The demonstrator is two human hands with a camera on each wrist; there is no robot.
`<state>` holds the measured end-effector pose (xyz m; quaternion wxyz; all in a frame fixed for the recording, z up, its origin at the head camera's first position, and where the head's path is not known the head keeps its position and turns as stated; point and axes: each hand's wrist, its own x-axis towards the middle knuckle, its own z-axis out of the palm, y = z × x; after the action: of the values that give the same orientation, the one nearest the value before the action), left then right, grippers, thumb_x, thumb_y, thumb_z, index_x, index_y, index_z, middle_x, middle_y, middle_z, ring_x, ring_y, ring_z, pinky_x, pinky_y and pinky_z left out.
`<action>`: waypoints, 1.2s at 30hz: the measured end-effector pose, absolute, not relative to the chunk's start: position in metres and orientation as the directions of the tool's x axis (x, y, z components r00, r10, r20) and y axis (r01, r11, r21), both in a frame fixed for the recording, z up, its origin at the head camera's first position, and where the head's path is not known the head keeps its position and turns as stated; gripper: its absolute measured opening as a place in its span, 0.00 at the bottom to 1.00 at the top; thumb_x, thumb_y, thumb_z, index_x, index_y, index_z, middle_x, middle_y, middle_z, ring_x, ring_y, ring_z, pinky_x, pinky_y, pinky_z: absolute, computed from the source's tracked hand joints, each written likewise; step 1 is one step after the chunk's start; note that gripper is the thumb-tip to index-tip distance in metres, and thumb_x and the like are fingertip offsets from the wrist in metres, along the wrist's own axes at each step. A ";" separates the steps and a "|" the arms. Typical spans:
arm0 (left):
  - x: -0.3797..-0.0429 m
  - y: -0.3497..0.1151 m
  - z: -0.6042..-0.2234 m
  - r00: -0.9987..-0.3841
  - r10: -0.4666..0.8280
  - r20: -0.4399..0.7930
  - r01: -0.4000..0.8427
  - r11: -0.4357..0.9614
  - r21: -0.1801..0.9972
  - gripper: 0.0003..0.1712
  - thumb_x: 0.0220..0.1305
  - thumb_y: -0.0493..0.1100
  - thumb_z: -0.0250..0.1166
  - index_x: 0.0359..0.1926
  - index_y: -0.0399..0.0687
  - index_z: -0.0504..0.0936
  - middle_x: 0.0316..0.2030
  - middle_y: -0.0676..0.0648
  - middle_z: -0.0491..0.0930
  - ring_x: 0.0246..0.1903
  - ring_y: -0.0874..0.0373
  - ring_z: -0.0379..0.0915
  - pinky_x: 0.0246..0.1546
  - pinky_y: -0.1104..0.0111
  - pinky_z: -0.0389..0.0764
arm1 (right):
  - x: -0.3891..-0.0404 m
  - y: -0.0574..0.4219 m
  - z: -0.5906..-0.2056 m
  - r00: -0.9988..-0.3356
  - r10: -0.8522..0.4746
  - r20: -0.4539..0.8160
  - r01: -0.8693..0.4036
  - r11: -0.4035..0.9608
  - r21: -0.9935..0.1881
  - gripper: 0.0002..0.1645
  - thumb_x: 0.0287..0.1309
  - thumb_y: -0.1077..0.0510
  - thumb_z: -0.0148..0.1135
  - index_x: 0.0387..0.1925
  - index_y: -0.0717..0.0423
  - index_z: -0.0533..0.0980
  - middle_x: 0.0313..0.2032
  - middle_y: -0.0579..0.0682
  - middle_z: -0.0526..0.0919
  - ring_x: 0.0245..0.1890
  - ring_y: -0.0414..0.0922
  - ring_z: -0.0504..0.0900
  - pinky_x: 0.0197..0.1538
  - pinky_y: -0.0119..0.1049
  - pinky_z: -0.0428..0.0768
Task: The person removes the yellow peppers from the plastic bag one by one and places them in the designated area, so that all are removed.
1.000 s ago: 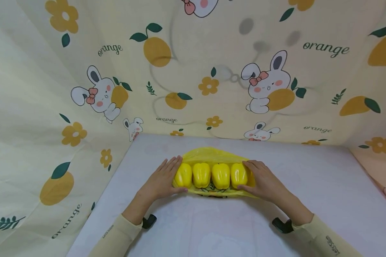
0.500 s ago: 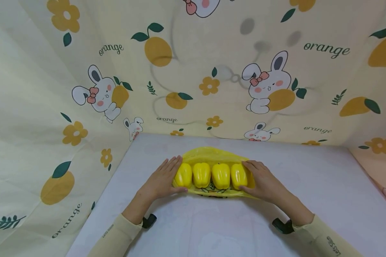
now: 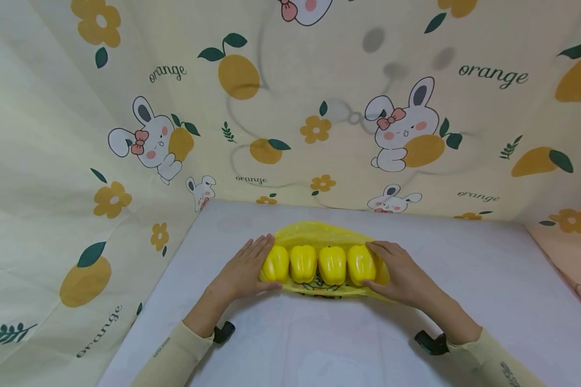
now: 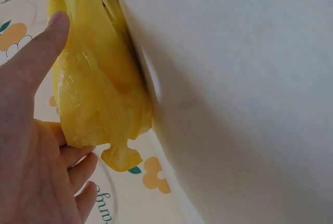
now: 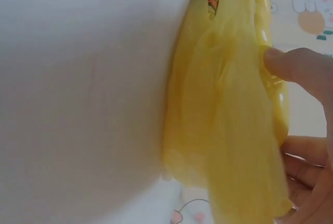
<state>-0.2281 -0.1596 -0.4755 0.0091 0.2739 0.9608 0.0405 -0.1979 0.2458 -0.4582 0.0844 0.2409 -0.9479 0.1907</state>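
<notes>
Several glossy yellow bell peppers (image 3: 332,265) lie side by side in a row inside an opened yellow plastic bag (image 3: 314,231) on the table. My left hand (image 3: 239,273) holds the bag's left end, thumb on the near edge and fingers round the far side. In the left wrist view, the thumb (image 4: 54,34) presses the bag (image 4: 101,83), and a twisted tail of plastic hangs by the fingertips. At the other end, my right hand (image 3: 401,274) spans the rightmost pepper (image 3: 361,264) and the bag's rim. The right wrist view shows loose plastic (image 5: 229,109) below that thumb.
The white tabletop (image 3: 329,344) extends in front of and around the bag. A curtain (image 3: 290,145) printed with rabbits and oranges stands behind it and at both sides. Small black wrist cameras (image 3: 224,332) are worn under both forearms.
My right hand has shifted slightly to the right, its thumb with it, at the bag's right end. The left hand and the peppers stay nearly where they were.
</notes>
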 end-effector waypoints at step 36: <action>-0.226 -0.156 -0.472 -0.857 0.516 -0.005 0.514 0.854 0.083 0.68 0.66 0.77 0.65 0.87 0.41 0.46 0.86 0.44 0.47 0.85 0.48 0.44 0.86 0.55 0.45 | -0.179 0.275 -0.431 -0.815 -0.413 0.406 -0.557 0.752 -0.354 0.55 0.50 0.53 0.88 0.75 0.63 0.70 0.71 0.61 0.73 0.68 0.62 0.72 0.63 0.68 0.81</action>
<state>-0.2257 -0.1561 -0.4721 0.0138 0.2675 0.9627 0.0395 -0.1789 0.2748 -0.4307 0.1531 0.2625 -0.9232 0.2352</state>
